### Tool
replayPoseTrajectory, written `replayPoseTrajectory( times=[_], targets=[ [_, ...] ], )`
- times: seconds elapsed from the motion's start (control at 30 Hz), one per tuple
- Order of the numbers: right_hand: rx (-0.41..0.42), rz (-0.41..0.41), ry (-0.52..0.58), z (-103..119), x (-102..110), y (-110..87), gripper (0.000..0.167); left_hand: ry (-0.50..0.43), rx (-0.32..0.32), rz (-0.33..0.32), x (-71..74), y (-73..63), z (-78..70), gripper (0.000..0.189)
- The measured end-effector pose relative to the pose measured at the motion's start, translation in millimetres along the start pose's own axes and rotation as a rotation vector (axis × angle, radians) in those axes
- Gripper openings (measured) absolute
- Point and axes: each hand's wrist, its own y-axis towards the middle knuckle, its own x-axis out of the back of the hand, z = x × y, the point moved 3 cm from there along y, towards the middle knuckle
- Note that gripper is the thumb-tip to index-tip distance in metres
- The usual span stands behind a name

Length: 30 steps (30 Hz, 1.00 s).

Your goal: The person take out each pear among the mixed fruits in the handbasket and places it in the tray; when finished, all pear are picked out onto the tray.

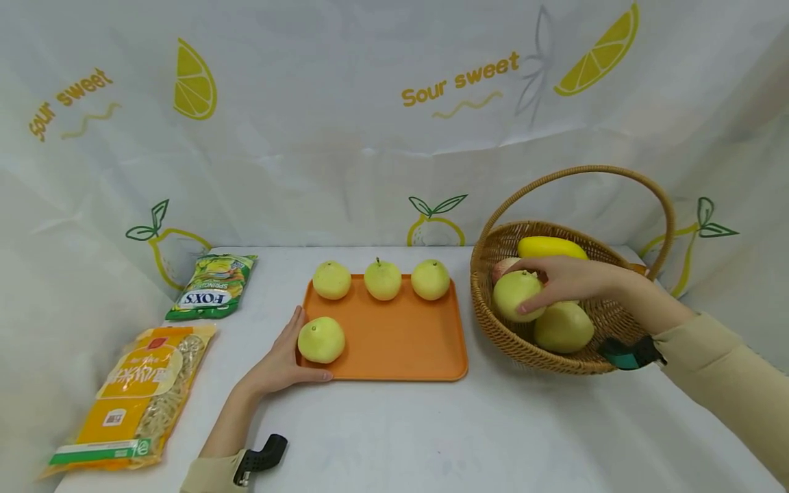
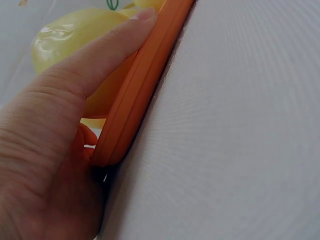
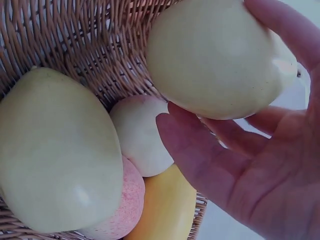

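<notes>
My right hand (image 1: 570, 277) grips a pale yellow-green pomelo (image 1: 516, 296) inside the wicker basket (image 1: 502, 339); in the right wrist view the thumb and fingers curve round this pomelo (image 3: 215, 60). Below it in the basket lies another pomelo (image 1: 564, 327). My left hand (image 1: 280, 363) rests against the near left corner of an orange tray (image 1: 394, 342), its thumb laid along the front rim. One pomelo (image 1: 322, 340) sits on the tray beside that hand. Along the far rim stand three more: a left pomelo (image 1: 331, 281), a middle pomelo (image 1: 382, 279) and a right pomelo (image 1: 430, 279).
A yellow elongated fruit (image 1: 551, 247) and a pinkish round fruit (image 1: 502, 268) also lie in the basket, under its tall arched handle (image 1: 592, 169). At the left are a green FOX'S bag (image 1: 212, 286) and an orange-yellow food packet (image 1: 132, 397). A lemon-printed white cloth (image 1: 308, 137) hangs behind.
</notes>
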Motion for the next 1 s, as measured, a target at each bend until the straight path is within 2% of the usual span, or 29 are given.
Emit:
replayPoseTrajectory(
  times=[0.23,0.43,0.63,0.83,1.0],
  targets=[
    [-0.117,-0.068,0.066,1,0,-11.8,0.087,0.004,-0.001,-0.004,0.5,0.3,1.2,0.133],
    [-0.099,-0.12,0.184,7,-7,-21.9,0.08,-0.001,-0.012,-0.005,0.3,-0.4,0.7,0.133],
    [-0.161,-0.184,0.435,8,-27,-27.1,0.087,-0.001,-0.012,-0.005,0.0,-1.3,0.7,0.133],
    [-0.112,-0.232,0.764,11,-40,-31.2,0.074,-0.012,-0.006,-0.006,-0.2,-1.2,1.1,0.132],
    [-0.071,-0.254,0.866,11,-45,-32.6,0.067,-0.008,-0.007,-0.007,-0.4,0.0,0.9,0.133]
  ],
)
